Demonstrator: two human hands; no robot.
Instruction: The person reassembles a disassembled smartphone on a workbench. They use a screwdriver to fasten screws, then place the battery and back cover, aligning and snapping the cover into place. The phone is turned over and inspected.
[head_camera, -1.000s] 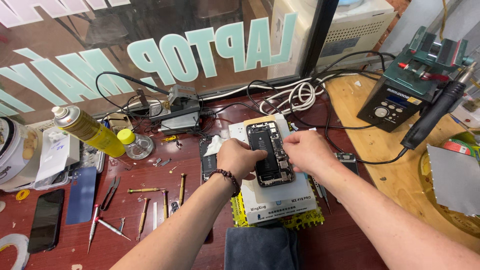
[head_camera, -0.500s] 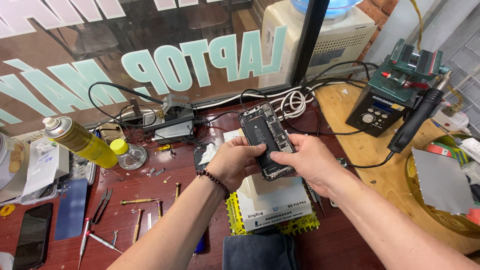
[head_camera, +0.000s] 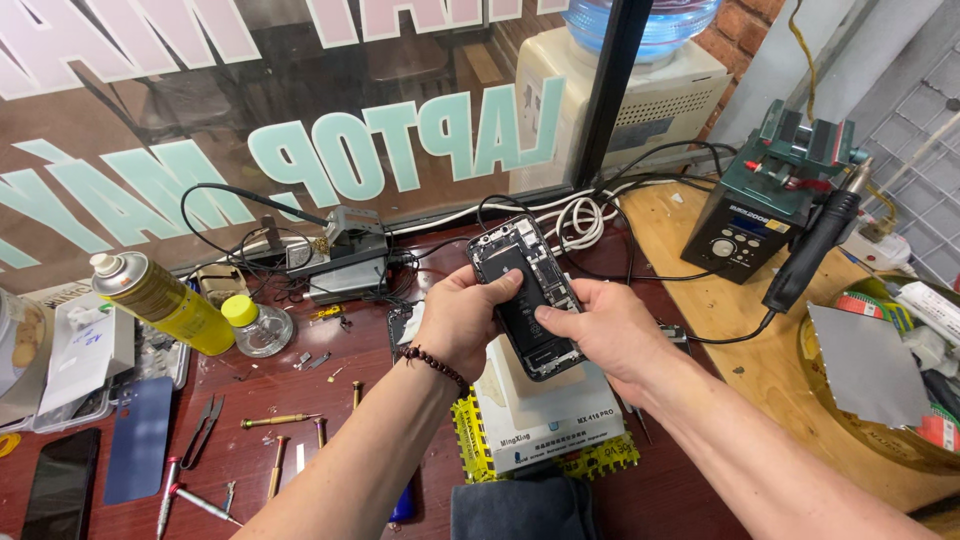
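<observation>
Head view: I see both hands closed on an opened smartphone at frame centre, its circuitry facing up, the left hand gripping its left edge and the right hand its lower right side. It is lifted above the white heating pad on the red counter, with small screwdrivers lower left.

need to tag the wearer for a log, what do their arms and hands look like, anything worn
Both forearms are bare, no sleeves or gloves in view. The left hand has a bracelet of dark round beads at the wrist. The right hand shows no ring, watch or band.
</observation>
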